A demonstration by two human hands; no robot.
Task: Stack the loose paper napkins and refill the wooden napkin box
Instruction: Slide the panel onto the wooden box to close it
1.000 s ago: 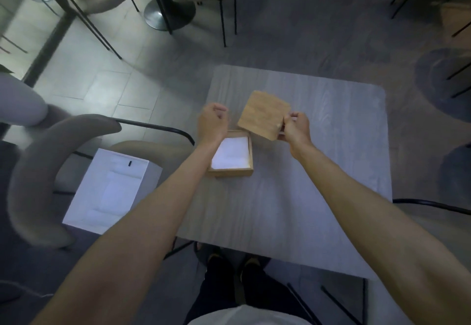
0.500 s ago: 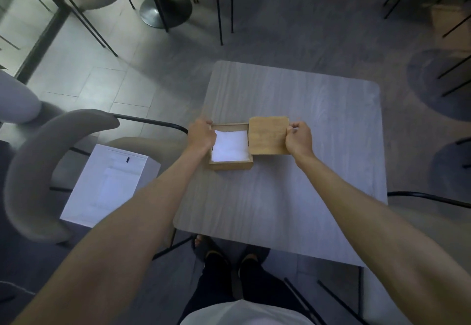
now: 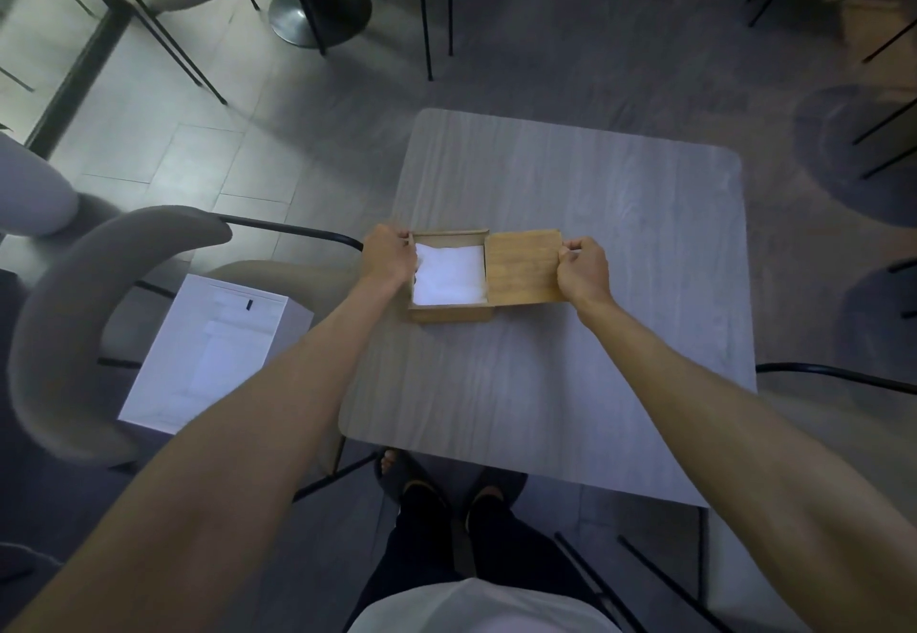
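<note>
Wooden napkin box (image 3: pixel 449 313) sits near the left edge of the bench (image 3: pixel 546 384), with a white stack of napkins (image 3: pixel 449 273) lying open inside. The lid (image 3: pixel 523 268) lies level at the box's right wall and juts out beyond it. Your left hand (image 3: pixel 389 258) grips the box's left wall with curled fingers, and your right hand (image 3: pixel 583 270) pinches the lid's right edge. Closing looks like the step in hand, so brace the box and push the lid straight and flat, clear of the top napkin. I cannot tell whether the lid rides in grooves. The stack's depth and your right fingertips are hidden, and the light is dim.
</note>
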